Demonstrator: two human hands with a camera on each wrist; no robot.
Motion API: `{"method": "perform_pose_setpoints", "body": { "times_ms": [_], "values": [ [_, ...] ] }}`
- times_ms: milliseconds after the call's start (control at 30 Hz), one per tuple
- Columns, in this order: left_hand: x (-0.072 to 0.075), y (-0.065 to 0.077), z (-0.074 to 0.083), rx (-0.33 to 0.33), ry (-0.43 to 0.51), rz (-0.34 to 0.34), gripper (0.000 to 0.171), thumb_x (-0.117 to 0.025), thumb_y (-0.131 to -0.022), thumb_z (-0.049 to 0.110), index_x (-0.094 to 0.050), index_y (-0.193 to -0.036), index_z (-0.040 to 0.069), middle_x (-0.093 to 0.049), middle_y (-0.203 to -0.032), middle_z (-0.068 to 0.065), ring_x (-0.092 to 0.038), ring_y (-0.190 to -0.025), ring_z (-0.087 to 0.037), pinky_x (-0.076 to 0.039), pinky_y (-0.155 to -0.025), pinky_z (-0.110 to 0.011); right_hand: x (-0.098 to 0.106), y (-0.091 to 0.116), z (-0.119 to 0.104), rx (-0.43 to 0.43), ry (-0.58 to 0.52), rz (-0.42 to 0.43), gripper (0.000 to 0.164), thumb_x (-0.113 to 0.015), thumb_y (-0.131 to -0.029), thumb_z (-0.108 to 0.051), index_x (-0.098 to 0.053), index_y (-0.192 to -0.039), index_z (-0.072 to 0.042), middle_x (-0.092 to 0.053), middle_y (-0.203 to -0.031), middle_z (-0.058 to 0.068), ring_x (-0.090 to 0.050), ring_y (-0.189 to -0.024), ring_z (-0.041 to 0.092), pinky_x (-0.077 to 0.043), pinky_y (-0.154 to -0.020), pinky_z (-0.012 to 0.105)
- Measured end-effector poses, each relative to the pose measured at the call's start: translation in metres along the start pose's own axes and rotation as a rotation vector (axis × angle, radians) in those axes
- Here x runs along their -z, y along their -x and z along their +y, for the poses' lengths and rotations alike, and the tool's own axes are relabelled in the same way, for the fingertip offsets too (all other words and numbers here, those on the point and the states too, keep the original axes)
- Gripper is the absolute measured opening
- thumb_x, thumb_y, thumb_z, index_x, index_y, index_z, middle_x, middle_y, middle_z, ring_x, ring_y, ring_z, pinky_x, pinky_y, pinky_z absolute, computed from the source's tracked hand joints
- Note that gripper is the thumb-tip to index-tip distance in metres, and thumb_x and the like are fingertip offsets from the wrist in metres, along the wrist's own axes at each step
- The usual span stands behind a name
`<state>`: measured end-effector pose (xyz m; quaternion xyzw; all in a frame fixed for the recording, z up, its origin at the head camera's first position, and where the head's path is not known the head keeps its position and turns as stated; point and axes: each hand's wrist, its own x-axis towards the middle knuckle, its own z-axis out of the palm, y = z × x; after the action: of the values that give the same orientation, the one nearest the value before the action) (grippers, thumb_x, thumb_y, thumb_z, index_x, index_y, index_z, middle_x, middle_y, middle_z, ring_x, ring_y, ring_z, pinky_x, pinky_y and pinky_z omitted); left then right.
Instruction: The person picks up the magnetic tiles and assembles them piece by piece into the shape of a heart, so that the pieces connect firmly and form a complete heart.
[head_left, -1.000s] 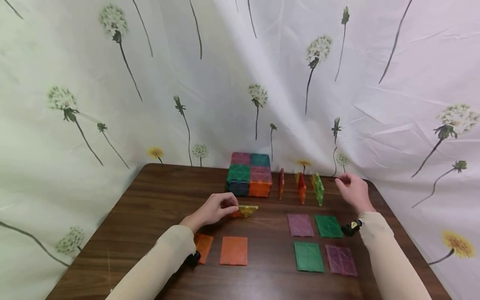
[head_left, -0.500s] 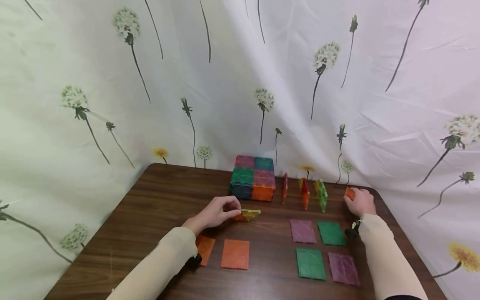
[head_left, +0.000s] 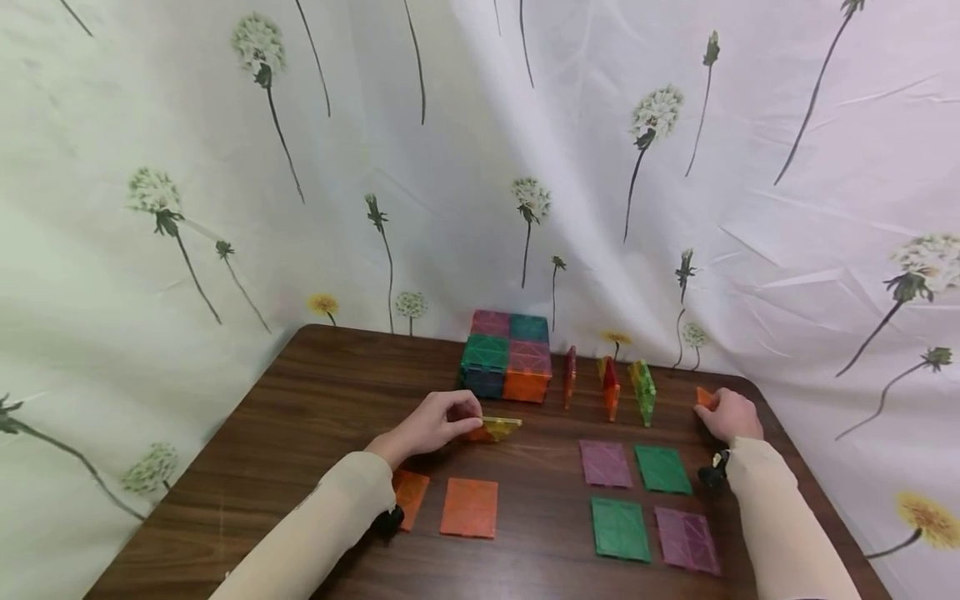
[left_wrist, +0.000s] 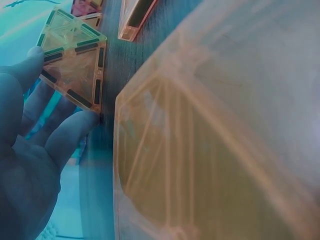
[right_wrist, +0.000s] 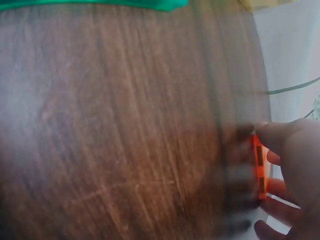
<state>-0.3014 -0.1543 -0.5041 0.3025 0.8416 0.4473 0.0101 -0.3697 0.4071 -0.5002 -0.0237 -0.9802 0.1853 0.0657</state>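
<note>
At mid-table, my left hand [head_left: 438,425] pinches a joined pair of triangular magnetic tiles. One is a yellow triangle tile [head_left: 504,427], the other an orange triangle tile [left_wrist: 77,75]; thumb and fingertips hold them by the edges in the left wrist view. Over by the back right corner, my right hand [head_left: 733,417] grips an orange magnetic tile [head_left: 705,397] standing on edge. Most of that tile is hidden behind the hand. In the right wrist view its narrow edge [right_wrist: 260,165] shows between thumb and fingers.
Behind the left hand stands a block of coloured tiles [head_left: 528,357]. To its right, red [head_left: 570,377], orange [head_left: 611,389] and green [head_left: 642,392] tiles stand upright. Purple [head_left: 605,463] and green [head_left: 620,529] squares lie flat in front, with orange squares [head_left: 469,507] nearer the left arm.
My right hand has come down at the back right corner and taken hold of the orange tile, then shifted slightly right with it. The left hand keeps its grip in place.
</note>
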Motion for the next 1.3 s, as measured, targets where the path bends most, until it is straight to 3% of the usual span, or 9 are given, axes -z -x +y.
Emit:
{"method": "perform_pose_setpoints", "body": {
  "times_ms": [267,400,533,667,833,1000,1133,1300],
  "values": [
    [-0.004,-0.004,0.001,0.004,0.0,0.01,0.009,-0.069,-0.105,0.029,-0.071,-0.103,0.02,-0.07,-0.099,0.009,-0.066,-0.092,-0.01,-0.056,-0.085,-0.034,0.018,0.012,0.002,0.002,0.004,-0.012,0.073,-0.084,-0.085,-0.029,-0.054,-0.125,0.024,-0.057,-0.105,0.038,-0.052,-0.096,0.05,-0.047,-0.075,0.055],
    [-0.004,-0.007,0.003,0.002,0.003,0.017,0.008,-0.068,-0.105,0.027,-0.071,-0.104,0.02,-0.07,-0.099,0.009,-0.066,-0.092,-0.011,-0.056,-0.085,-0.035,0.028,0.016,0.002,0.055,0.015,0.005,0.054,-0.08,-0.086,-0.016,-0.059,-0.116,0.023,-0.06,-0.1,0.037,-0.053,-0.092,0.049,-0.049,-0.074,0.054],
    [-0.004,-0.007,0.003,0.021,0.001,0.019,0.008,-0.069,-0.104,0.028,-0.071,-0.105,0.02,-0.071,-0.099,0.009,-0.066,-0.092,-0.01,-0.056,-0.085,-0.034,0.033,0.023,0.003,0.067,0.005,-0.037,0.03,-0.073,-0.092,-0.009,-0.065,-0.108,0.014,-0.066,-0.099,0.032,-0.06,-0.084,0.039,-0.051,-0.07,0.047],
    [-0.005,-0.007,0.002,0.022,0.001,0.014,0.006,-0.07,-0.104,0.027,-0.071,-0.106,0.021,-0.071,-0.1,0.009,-0.066,-0.092,-0.01,-0.056,-0.085,-0.033,0.041,0.036,0.0,0.055,-0.077,-0.072,0.023,-0.069,-0.097,-0.01,-0.065,-0.109,0.009,-0.068,-0.092,0.023,-0.062,-0.076,0.029,-0.05,-0.062,0.038],
    [-0.005,-0.004,0.0,0.01,0.003,0.018,0.007,-0.07,-0.104,0.026,-0.07,-0.104,0.019,-0.071,-0.098,0.008,-0.066,-0.091,-0.01,-0.056,-0.084,-0.033,0.056,0.053,-0.012,0.155,-0.191,0.036,0.018,-0.07,-0.097,-0.007,-0.065,-0.105,0.008,-0.072,-0.084,0.015,-0.064,-0.072,0.018,-0.049,-0.06,0.031],
    [-0.003,-0.003,0.002,0.016,0.009,0.017,0.005,-0.071,-0.103,0.024,-0.07,-0.104,0.019,-0.071,-0.097,0.008,-0.066,-0.09,-0.011,-0.056,-0.083,-0.034,0.069,0.072,-0.029,0.227,-0.215,0.173,0.016,-0.074,-0.096,-0.009,-0.067,-0.101,0.005,-0.074,-0.089,0.015,-0.059,-0.073,-0.001,-0.047,-0.063,0.018],
    [-0.002,-0.004,0.004,0.015,0.001,0.007,0.004,-0.07,-0.104,0.024,-0.07,-0.104,0.02,-0.071,-0.099,0.008,-0.066,-0.092,-0.011,-0.056,-0.086,-0.035,0.082,0.089,-0.049,0.272,-0.219,0.236,0.014,-0.077,-0.093,-0.011,-0.069,-0.098,0.0,-0.076,-0.09,0.016,-0.056,-0.072,-0.012,-0.045,-0.065,0.012],
    [-0.002,-0.004,0.004,0.026,-0.013,0.008,0.005,-0.07,-0.104,0.026,-0.07,-0.105,0.021,-0.071,-0.1,0.008,-0.066,-0.094,-0.011,-0.056,-0.087,-0.035,0.083,0.098,-0.087,0.4,-0.219,0.255,0.012,-0.083,-0.091,-0.01,-0.073,-0.097,-0.006,-0.075,-0.091,0.01,-0.064,-0.075,-0.005,-0.05,-0.066,0.015]
  ]
}}
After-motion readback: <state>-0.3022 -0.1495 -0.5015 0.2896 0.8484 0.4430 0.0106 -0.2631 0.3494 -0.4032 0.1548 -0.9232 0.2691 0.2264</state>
